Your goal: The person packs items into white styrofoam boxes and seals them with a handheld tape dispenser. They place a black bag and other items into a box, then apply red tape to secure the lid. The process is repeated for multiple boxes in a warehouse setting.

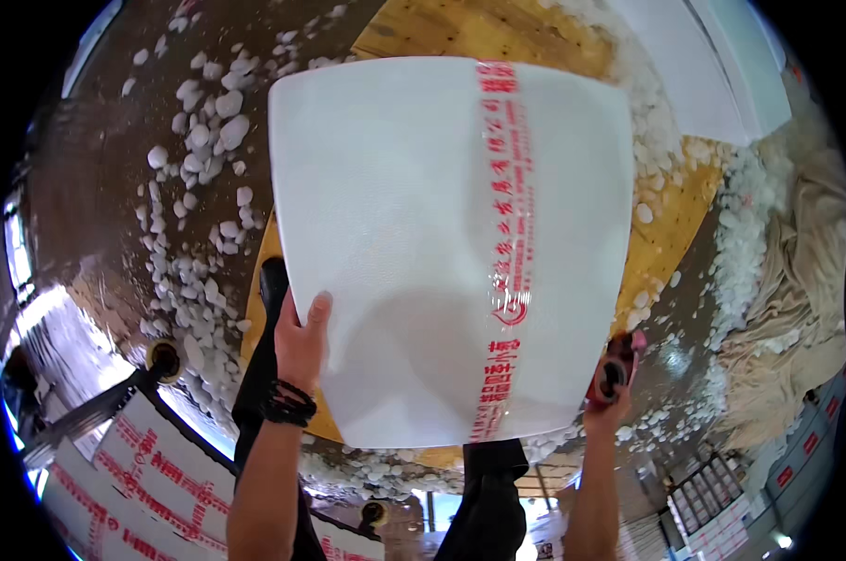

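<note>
A large white foam box fills the middle of the head view. One strip of clear packing tape with red print runs along its top face, right of centre. My left hand grips the box's left edge, thumb on the top face and fingers hidden below. By the lower right edge, my right hand holds a red tape dispenser. The box covers part of this hand's surroundings, and whether it touches the box is unclear. Beneath lies a yellow wooden board; I cannot tell whether the box rests on it.
White ice pieces litter the wet floor and the board. Another white foam box stands at upper right. Crumpled beige cloth lies on the right. Several red-printed white boxes sit by a roller conveyor at lower left.
</note>
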Demonstrator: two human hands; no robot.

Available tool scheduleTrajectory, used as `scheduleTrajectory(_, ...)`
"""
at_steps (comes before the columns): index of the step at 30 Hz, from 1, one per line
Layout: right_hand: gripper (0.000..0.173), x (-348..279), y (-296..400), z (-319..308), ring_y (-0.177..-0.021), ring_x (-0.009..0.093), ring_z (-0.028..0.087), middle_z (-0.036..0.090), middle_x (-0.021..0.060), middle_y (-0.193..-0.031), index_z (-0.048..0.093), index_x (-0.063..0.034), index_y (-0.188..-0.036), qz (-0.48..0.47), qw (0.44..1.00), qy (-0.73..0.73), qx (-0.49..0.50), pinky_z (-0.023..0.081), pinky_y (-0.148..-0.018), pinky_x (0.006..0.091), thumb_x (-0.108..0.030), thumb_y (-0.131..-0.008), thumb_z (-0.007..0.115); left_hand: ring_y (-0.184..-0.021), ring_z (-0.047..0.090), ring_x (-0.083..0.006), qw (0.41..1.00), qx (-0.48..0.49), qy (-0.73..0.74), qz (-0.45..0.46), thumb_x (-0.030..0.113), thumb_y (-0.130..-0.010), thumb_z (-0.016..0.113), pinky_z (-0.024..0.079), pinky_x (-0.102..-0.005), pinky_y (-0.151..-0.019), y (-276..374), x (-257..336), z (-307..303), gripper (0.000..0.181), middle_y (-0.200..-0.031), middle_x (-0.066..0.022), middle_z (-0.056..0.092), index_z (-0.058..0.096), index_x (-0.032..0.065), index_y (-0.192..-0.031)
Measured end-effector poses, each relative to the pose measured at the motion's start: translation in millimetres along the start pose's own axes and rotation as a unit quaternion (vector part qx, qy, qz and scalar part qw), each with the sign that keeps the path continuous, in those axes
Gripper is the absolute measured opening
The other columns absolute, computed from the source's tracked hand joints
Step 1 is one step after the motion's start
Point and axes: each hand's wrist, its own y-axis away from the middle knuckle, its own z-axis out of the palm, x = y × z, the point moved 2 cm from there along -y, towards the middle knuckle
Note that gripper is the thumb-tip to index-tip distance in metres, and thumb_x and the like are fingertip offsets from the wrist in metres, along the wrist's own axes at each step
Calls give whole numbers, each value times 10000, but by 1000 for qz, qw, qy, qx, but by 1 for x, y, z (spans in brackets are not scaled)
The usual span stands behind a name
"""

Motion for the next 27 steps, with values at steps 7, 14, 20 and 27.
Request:
scheduleTrajectory(7,682,26,171,228,-900,188,602,637,85,-1073,437,7,-1454,-217,921,202,-254,537,-812,329,-109,-799,587,-1393,488,-393,917,-75,-389,41,568,-725,873,404,-445,-1155,-13,-16,-117,1141,-1491,-253,509,359,-48,-1536)
scheduleTrajectory(14,883,101,149,396,-836,288,612,603,131,-1016,476,-48,-1516,-618,514,455,-384,567,-649,365,-72,-665,713,-1349,538,-402,823,-168,-510,185,725,-704,795,447,-451,-1126,-29,-14,-111,1156,-1474,-280,521,446,-61,-1476)
scheduleTrajectory(20,851,104,144,380,-802,285,618,577,125,-1006,486,-67,-1512,-580,519,541,-318,565,-658,366,-78,-691,711,-1139,687,-389,799,-183,-492,294,780,-704,755,589,-418,-918,-44,-14,-111,1115,-1271,-293,660,556,-106,-1351)
scheduleTrajectory(27,880,101,138,371,-790,274,631,575,117,-1022,482,-106,-1526,-568,513,578,-284,576,-645,367,-112,-682,730,-1055,699,-386,784,-350,-473,196,764,-846,632,544,-440,-975,-82,20,-113,915,-1181,-214,712,622,-1,-1347)
